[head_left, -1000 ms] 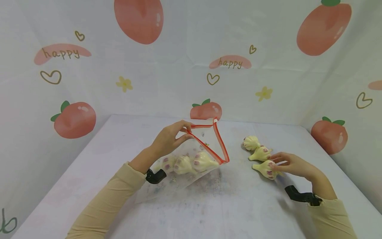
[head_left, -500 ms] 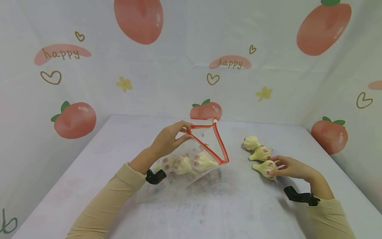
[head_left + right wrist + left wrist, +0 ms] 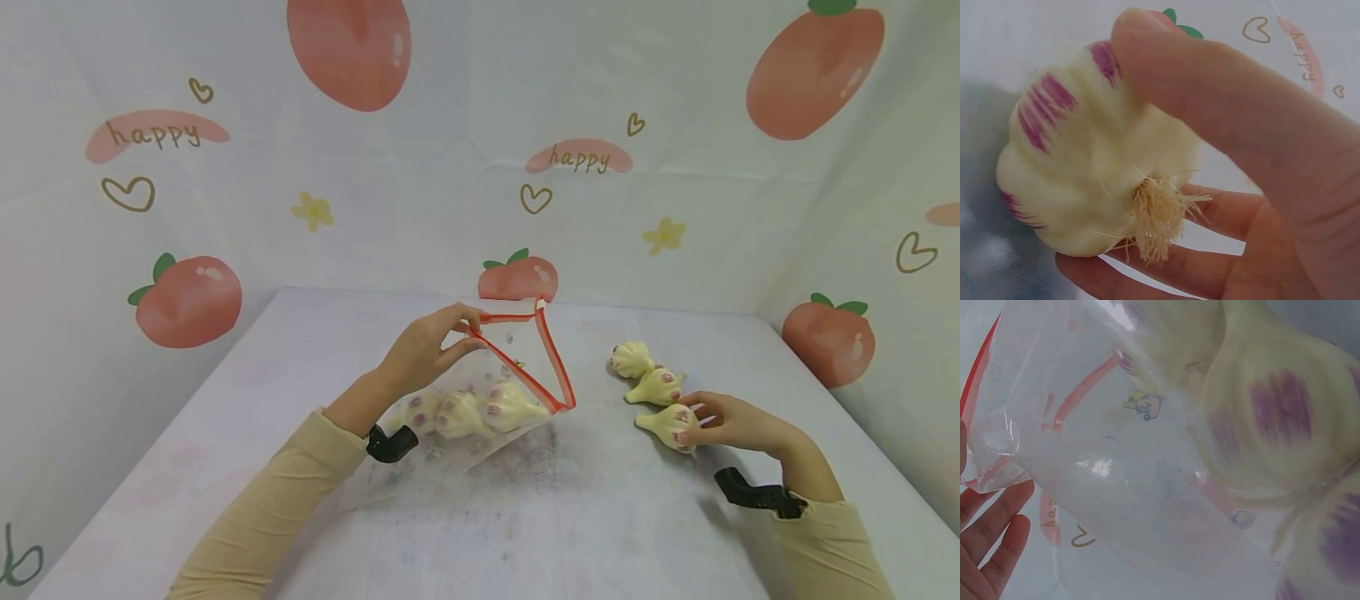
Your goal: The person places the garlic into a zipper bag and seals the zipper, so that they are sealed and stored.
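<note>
My left hand [image 3: 427, 348] pinches the red-edged mouth of a clear zip bag [image 3: 457, 450] and holds it spread toward the right. Inside the bag lie several garlic bulbs [image 3: 461, 414], cream with purple streaks; they show large in the left wrist view. At the right, my right hand [image 3: 738, 423] grips a garlic bulb [image 3: 670, 427] from its root end, thumb on the near side and fingers around the far side. In the right wrist view the roots of this garlic bulb [image 3: 1097, 150] face the palm. Its stem points left.
Two more garlic bulbs, one [image 3: 657, 386] just behind the gripped one and another [image 3: 632, 359] farther back, lie on the white-covered table [image 3: 570, 517]. A white printed cloth [image 3: 450, 208] stands as a backdrop behind. Black camera mounts [image 3: 757, 493] sit at both wrists.
My right hand's fingers and thumb have closed around the nearest garlic bulb, which has shifted very slightly. The left hand and the bag stay as they were.
</note>
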`<action>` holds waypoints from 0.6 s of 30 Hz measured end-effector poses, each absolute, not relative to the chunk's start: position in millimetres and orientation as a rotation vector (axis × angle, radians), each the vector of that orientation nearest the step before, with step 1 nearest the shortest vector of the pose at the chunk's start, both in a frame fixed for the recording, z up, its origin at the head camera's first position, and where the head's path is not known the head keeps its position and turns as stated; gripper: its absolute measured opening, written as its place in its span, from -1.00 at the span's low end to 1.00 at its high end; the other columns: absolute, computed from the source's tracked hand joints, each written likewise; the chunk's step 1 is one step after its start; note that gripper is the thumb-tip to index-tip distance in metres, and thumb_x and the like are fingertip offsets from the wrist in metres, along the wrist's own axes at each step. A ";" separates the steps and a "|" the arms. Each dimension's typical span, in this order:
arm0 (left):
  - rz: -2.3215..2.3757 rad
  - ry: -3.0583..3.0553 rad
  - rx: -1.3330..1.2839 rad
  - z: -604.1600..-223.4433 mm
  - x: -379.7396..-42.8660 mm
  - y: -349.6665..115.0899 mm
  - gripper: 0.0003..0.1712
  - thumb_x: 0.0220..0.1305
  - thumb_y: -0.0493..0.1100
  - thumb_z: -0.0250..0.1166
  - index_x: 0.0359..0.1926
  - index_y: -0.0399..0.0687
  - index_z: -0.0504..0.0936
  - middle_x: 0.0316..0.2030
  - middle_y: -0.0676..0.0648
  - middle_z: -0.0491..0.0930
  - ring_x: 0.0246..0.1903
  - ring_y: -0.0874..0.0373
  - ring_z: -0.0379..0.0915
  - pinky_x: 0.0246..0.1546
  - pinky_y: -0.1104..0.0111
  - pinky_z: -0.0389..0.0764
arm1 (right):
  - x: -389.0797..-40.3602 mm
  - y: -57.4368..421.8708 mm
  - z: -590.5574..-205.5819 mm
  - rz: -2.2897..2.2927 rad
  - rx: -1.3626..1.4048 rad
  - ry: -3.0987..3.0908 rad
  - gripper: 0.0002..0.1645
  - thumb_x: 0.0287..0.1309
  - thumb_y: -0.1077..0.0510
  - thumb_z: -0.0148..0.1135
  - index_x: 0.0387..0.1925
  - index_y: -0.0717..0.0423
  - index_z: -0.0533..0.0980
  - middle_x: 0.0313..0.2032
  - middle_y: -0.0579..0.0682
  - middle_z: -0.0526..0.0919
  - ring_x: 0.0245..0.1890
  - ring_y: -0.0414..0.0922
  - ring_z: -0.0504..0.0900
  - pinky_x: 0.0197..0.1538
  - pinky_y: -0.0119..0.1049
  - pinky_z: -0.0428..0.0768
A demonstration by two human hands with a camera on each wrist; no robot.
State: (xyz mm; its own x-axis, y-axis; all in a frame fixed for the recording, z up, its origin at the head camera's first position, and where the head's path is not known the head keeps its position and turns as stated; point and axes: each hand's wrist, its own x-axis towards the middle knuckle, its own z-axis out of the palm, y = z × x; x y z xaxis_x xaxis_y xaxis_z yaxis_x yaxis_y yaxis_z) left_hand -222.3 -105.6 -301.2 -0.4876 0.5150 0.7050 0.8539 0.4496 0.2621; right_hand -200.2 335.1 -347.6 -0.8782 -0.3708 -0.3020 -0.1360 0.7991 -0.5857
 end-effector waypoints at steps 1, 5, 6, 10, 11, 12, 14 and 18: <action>-0.826 -2.165 -1.143 -301.3 -222.5 -105.5 -0.69 0.07 -0.22 0.36 -0.23 -0.16 0.42 -0.31 -0.07 0.56 -0.24 0.01 0.66 -0.47 0.41 0.40 | -199.9 334.9 -346.9 -0.797 -0.387 2.580 -0.25 0.08 -0.04 0.28 0.18 0.31 0.27 0.05 0.38 0.45 -0.03 0.16 0.56 -0.08 0.08 0.53; -0.823 -2.164 -1.147 -301.7 -222.9 -105.4 -0.69 0.06 -0.22 0.36 -0.22 -0.16 0.42 -0.31 -0.08 0.56 -0.24 0.01 0.66 -0.48 0.41 0.40 | -198.6 333.9 -343.1 -0.803 -0.402 2.574 -0.27 0.08 -0.02 0.27 0.18 0.29 0.27 0.05 0.37 0.45 -0.03 0.15 0.56 -0.08 0.08 0.52; -0.823 -2.163 -1.147 -301.5 -222.7 -105.3 -0.69 0.06 -0.22 0.37 -0.22 -0.16 0.42 -0.31 -0.08 0.57 -0.24 0.01 0.66 -0.48 0.41 0.40 | -198.3 333.7 -342.2 -0.809 -0.408 2.570 -0.27 0.08 -0.01 0.27 0.18 0.29 0.27 0.05 0.37 0.45 -0.03 0.14 0.57 -0.08 0.08 0.53; -0.824 -2.165 -1.146 -301.0 -221.9 -105.1 -0.68 0.06 -0.22 0.37 -0.23 -0.16 0.41 -0.30 -0.07 0.57 -0.23 0.01 0.66 -0.48 0.42 0.40 | -197.0 332.0 -337.9 -0.836 -0.435 2.561 -0.28 0.08 0.01 0.27 0.18 0.29 0.27 0.03 0.35 0.47 -0.05 0.11 0.58 -0.11 0.03 0.55; -0.827 -2.165 -1.145 -300.7 -221.7 -104.9 -0.68 0.06 -0.22 0.37 -0.23 -0.16 0.41 -0.30 -0.08 0.57 -0.23 0.01 0.66 -0.48 0.42 0.40 | -196.7 331.5 -336.6 -0.839 -0.444 2.563 -0.28 0.08 0.02 0.28 0.18 0.29 0.26 0.03 0.35 0.47 -0.06 0.10 0.59 -0.12 0.01 0.56; -0.830 -2.165 -1.144 -300.6 -221.5 -104.8 -0.68 0.06 -0.22 0.37 -0.23 -0.16 0.41 -0.29 -0.08 0.57 -0.23 0.01 0.66 -0.49 0.41 0.40 | -196.3 331.0 -335.3 -0.843 -0.458 2.568 -0.29 0.08 0.03 0.28 0.17 0.30 0.27 0.02 0.34 0.48 -0.07 0.09 0.59 -0.13 -0.01 0.56; -0.834 -2.166 -1.139 -300.2 -221.2 -104.5 -0.69 0.06 -0.22 0.37 -0.24 -0.16 0.41 -0.29 -0.09 0.58 -0.24 0.00 0.66 -0.52 0.41 0.38 | -195.7 330.0 -333.0 -0.842 -0.486 2.587 -0.30 0.07 0.05 0.30 0.16 0.30 0.28 0.01 0.34 0.50 -0.08 0.08 0.59 -0.15 -0.07 0.56; -0.835 -2.167 -1.134 -299.8 -220.8 -103.9 -0.70 0.06 -0.23 0.37 -0.25 -0.16 0.42 -0.28 -0.09 0.59 -0.24 0.00 0.66 -0.55 0.44 0.36 | -194.9 328.7 -329.4 -0.845 -0.540 2.619 -0.32 0.05 0.09 0.32 0.14 0.30 0.29 0.00 0.34 0.50 -0.09 0.08 0.60 -0.18 -0.14 0.55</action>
